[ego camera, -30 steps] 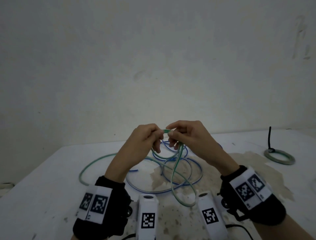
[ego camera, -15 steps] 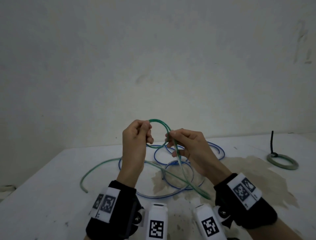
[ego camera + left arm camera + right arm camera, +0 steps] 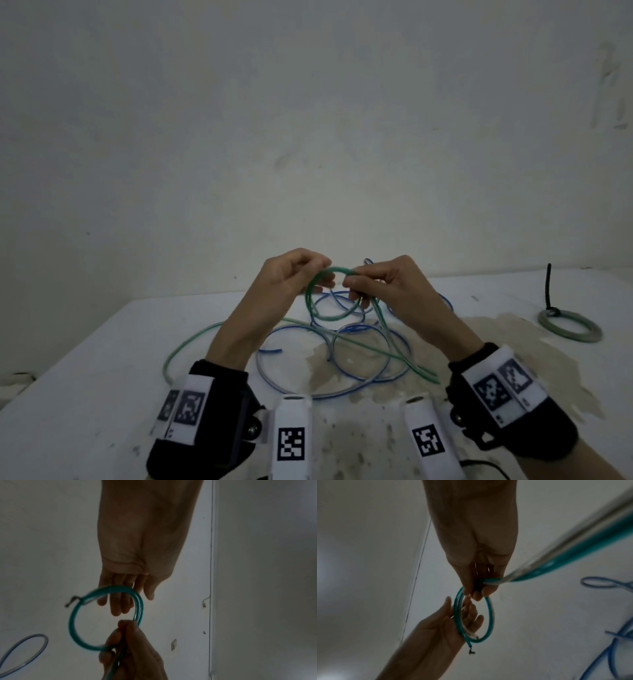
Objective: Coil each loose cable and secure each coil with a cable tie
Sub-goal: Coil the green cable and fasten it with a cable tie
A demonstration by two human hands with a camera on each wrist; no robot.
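Note:
A green cable (image 3: 308, 296) is bent into a small double ring (image 3: 72, 622) held in the air between my hands. My right hand (image 3: 376, 284) pinches the ring where its turns cross (image 3: 476, 588), and the rest of the cable runs down from it to the white table (image 3: 102, 377). My left hand (image 3: 301, 274) has straight fingers (image 3: 120, 601) against the ring (image 3: 490, 615) and touches it without a grip. The cable's bare end (image 3: 72, 601) sticks out of the ring. A blue cable (image 3: 272, 350) lies in loose loops on the table below.
At the far right of the table lies a coiled green cable (image 3: 579, 339) bound by a black tie whose tail (image 3: 548, 284) stands upright. A brownish stain covers the table's middle and right. A plain wall rises right behind the table.
The green bend has closed into a full ring. My right hand has moved up to pinch it where the turns cross. My left hand's pinch has opened into straight fingers against it.

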